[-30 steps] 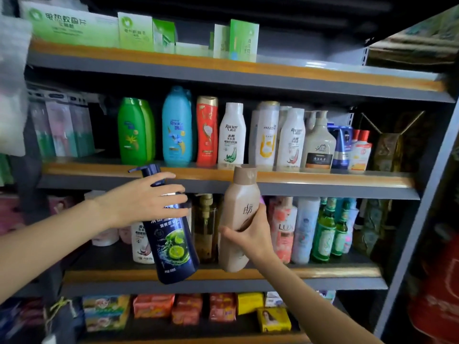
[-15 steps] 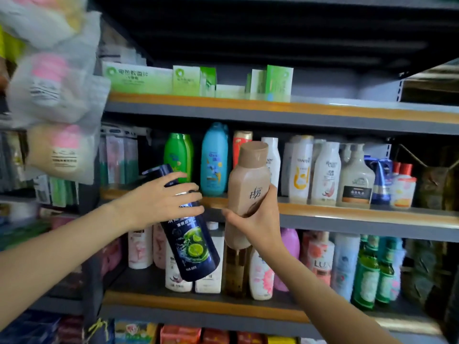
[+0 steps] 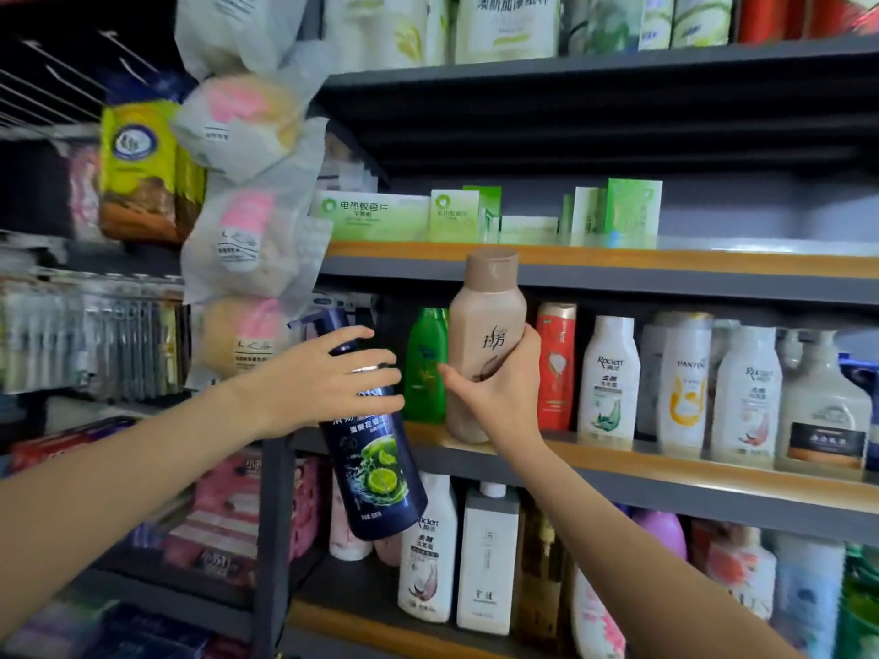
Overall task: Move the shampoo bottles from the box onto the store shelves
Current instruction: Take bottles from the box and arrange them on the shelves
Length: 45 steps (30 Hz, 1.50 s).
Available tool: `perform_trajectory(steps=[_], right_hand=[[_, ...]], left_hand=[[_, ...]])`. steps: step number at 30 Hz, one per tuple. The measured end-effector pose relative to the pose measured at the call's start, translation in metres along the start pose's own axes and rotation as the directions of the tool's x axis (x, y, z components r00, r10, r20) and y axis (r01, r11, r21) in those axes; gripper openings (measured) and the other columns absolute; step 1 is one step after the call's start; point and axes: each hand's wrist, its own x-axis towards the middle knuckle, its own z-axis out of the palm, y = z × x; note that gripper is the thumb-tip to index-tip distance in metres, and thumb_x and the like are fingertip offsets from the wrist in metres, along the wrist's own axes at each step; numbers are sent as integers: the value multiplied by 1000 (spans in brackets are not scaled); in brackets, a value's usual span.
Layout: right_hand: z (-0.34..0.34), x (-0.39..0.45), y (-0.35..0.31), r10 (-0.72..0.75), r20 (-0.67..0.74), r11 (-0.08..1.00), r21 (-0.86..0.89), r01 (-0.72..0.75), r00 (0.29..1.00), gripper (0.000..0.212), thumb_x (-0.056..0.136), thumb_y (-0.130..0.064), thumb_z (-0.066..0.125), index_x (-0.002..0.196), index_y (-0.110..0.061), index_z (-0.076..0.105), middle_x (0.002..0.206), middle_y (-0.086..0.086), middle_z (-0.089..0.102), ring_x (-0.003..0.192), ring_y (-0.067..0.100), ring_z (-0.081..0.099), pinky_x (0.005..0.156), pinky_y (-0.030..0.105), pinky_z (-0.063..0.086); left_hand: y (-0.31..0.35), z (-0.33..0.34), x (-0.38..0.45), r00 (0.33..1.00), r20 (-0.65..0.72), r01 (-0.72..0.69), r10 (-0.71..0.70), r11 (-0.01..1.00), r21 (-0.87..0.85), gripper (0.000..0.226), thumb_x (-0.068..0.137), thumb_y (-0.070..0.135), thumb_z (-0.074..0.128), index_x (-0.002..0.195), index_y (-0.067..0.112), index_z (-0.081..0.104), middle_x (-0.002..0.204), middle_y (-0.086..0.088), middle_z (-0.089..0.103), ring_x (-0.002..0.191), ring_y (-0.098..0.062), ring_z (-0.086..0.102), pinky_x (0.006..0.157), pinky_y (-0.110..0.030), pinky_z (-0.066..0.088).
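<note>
Centrally, left hand (image 3: 333, 380) wrapped round the neck and shoulder of a navy pump bottle (image 3: 373, 449), fingers curled over its front, bottle tilted with its base toward lower right and hanging in front of the grey upright (image 3: 273, 539), clear of any shelf. Just right of it, right hand (image 3: 499, 390) gripping a beige bottle (image 3: 483, 344) from behind and below, thumb on the left side, fingers round the right; bottle upright, tan cap reaching the lip of the shelf above, base at the front edge of the middle shelf (image 3: 666, 473), whether resting on it or just above, cannot tell. Directly behind the beige bottle's left side, a green bottle (image 3: 425, 368) on that shelf; to its right a red bottle (image 3: 555, 368), then a row of white bottles (image 3: 611, 378) and a pump dispenser (image 3: 825, 411) toward the right edge. Above, green cartons (image 3: 376, 216) lined along the upper shelf (image 3: 618, 264). Below, more white and pink bottles on the lower shelf (image 3: 371, 630). At upper left, bagged sponges (image 3: 247, 192) hanging beside a yellow packet (image 3: 135, 173). No box in view.
</note>
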Motion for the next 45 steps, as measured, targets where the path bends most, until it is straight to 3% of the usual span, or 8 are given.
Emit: perform_trajectory(steps=[5, 13, 21, 26, 31, 36, 40, 45], right_hand=[[4, 22, 0, -57, -46, 997, -59, 54, 997, 79, 60, -12, 85, 120, 1, 36, 107, 2, 39, 97, 7, 40, 77, 1, 30], [-9, 23, 39, 39, -49, 970, -237, -49, 998, 86, 55, -30, 84, 119, -5, 34, 114, 12, 43, 108, 28, 47, 92, 45, 44], [-14, 19, 46, 63, -66, 951, -300, -80, 996, 84, 59, -24, 85, 121, 1, 34, 113, 9, 41, 107, 22, 42, 89, 32, 40], [0, 15, 45, 62, -74, 967, -241, -78, 995, 85, 59, -24, 85, 122, 2, 34, 117, 14, 43, 111, 28, 44, 91, 41, 42], [-1, 14, 46, 8, -60, 996, -88, -13, 998, 87, 58, -20, 86, 125, -2, 33, 119, 13, 46, 113, 21, 47, 95, 23, 39], [-18, 14, 14, -140, -7, 985, -99, 139, 990, 88, 57, -18, 87, 123, 4, 34, 115, 9, 44, 109, 10, 43, 95, 9, 35], [-43, -1, -10, -202, 74, 971, -118, 210, 977, 85, 58, -16, 88, 120, 5, 35, 110, 2, 44, 98, -2, 41, 86, -3, 29], [-51, -19, -16, -151, 177, 980, -100, 170, 973, 85, 59, -13, 87, 125, -1, 34, 106, -14, 43, 99, -19, 42, 84, -2, 32]], left_hand=[[2, 4, -4, 1000, 12, -7, 8, 1000, -30, 86, 41, 13, 86, 118, 21, 48, 113, -4, 62, 114, -26, 43, 101, -45, 27], [4, 8, 2, 1000, 17, -3, 3, 998, -55, 87, 40, 5, 84, 118, 21, 48, 113, -4, 62, 115, -25, 43, 101, -45, 27], [2, 12, 4, 999, 30, -29, 30, 998, -49, 82, 42, 5, 82, 115, 21, 49, 110, -5, 64, 108, -25, 58, 99, -45, 30], [2, 11, 6, 999, 50, -17, 20, 998, -64, 88, 37, 6, 85, 115, 20, 48, 108, -6, 65, 107, -27, 59, 98, -46, 29], [5, 12, 3, 998, 54, -20, 24, 997, -80, 77, 48, 3, 77, 118, 20, 48, 112, -6, 64, 109, -26, 60, 101, -45, 27], [15, 19, 0, 999, 8, -46, 46, 997, -65, 60, 60, -1, 49, 117, 19, 50, 114, -8, 64, 110, -27, 59, 101, -46, 27], [29, 32, 6, 997, 14, -69, 70, 994, -83, 78, 48, 6, 79, 119, 20, 51, 116, -7, 61, 112, -27, 56, 103, -46, 28], [31, 32, 19, 998, -32, -47, 44, 996, -79, 85, 42, 3, 80, 120, 18, 51, 114, -9, 64, 109, -31, 58, 110, -47, 18]])
